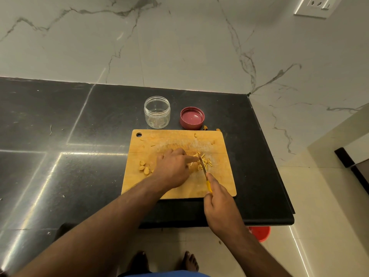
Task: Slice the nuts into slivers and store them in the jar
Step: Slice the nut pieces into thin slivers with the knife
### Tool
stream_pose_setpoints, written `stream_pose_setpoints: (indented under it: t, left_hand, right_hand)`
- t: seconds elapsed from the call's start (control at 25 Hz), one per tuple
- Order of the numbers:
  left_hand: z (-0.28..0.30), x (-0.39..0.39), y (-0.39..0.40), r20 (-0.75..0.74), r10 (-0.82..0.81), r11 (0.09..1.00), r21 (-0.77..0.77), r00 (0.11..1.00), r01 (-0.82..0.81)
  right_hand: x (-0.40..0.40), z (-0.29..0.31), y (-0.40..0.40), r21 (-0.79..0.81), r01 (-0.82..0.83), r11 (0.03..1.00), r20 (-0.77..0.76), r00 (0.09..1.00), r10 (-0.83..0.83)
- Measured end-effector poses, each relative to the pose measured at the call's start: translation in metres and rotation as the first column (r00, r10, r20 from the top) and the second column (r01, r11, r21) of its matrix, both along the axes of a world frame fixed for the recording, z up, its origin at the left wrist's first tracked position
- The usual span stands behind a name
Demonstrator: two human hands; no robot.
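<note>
Nuts everywhere on my cutting board (175,184), basically. Only the one head view here, looking down at a black counter (79,136) with a marbled wall behind it.

My left hand (173,168) is down on the board with the fingers reaching right, fingertips pinning a nut right up against the knife blade; the nut itself is mostly hidden under them, so I can't say much about it. My right hand (217,202) is wrapped around the yellow handle of the knife (205,174), index finger laid along the top. The blade points away from me, tip in among the slivers (203,162), which sit in a loose little pile just right of my left fingertips. A few whole nuts (144,168) wait on the left side of the board, close to my left wrist.

Past the far edge of the board stands the jar (157,112), clear, upright, open. Looks like nothing much is in it, though the glass makes that hard to tell. Its red lid (192,118) lies just right of it, inside facing up. A couple of stray bits (205,127) sit on the counter between lid and board.

Down on the floor there's a red tub (261,233) peeking out under the counter edge, and my bare feet (190,260).
</note>
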State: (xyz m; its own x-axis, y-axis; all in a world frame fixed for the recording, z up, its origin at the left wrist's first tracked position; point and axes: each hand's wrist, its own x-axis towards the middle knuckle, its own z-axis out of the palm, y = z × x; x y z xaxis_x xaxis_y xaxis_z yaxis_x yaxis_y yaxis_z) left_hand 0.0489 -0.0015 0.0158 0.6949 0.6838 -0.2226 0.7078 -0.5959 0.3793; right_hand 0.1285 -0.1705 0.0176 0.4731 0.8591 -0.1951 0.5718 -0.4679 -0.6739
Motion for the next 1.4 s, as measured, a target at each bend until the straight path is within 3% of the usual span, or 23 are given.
stream_pose_setpoints:
  t: [0.12, 0.24, 0.36, 0.48, 0.68, 1.12, 1.4]
  left_hand:
    - [0.005, -0.009, 0.021, 0.152, 0.167, 0.986, -0.012, 0.974, -0.167]
    - [0.007, -0.029, 0.044, 0.160, 0.315, 0.949, -0.083, 0.936, -0.305]
    - [0.010, -0.048, 0.051, 0.129, 0.344, 0.932, -0.167, 0.930, -0.322]
    - [0.015, -0.065, 0.056, 0.125, 0.360, 0.921, -0.205, 0.924, -0.331]
    - [0.022, -0.076, 0.056, 0.023, 0.243, 0.940, -0.251, 0.970, -0.229]
    - [0.021, -0.067, 0.038, -0.209, -0.078, 0.997, -0.032, 0.975, 0.073]
    - [0.024, -0.061, 0.041, -0.150, -0.074, 0.994, -0.094, 0.986, 0.060]
  right_hand:
    - [0.001, 0.001, 0.002, 0.001, -0.012, 1.000, 0.006, 1.000, 0.012]
    - [-0.003, -0.001, 0.005, 0.002, -0.058, 0.998, 0.003, 0.998, 0.058]
    - [-0.007, -0.004, 0.008, -0.013, -0.089, 0.996, 0.011, 0.996, 0.090]
    - [-0.005, -0.006, 0.007, -0.006, -0.007, 1.000, 0.031, 0.999, 0.007]
    - [-0.013, -0.006, 0.008, 0.034, -0.047, 0.998, -0.001, 0.999, 0.047]
    - [-0.011, -0.006, 0.011, -0.021, -0.041, 0.999, 0.043, 0.998, 0.042]
    - [-0.011, -0.005, 0.009, -0.016, -0.087, 0.996, 0.019, 0.996, 0.087]
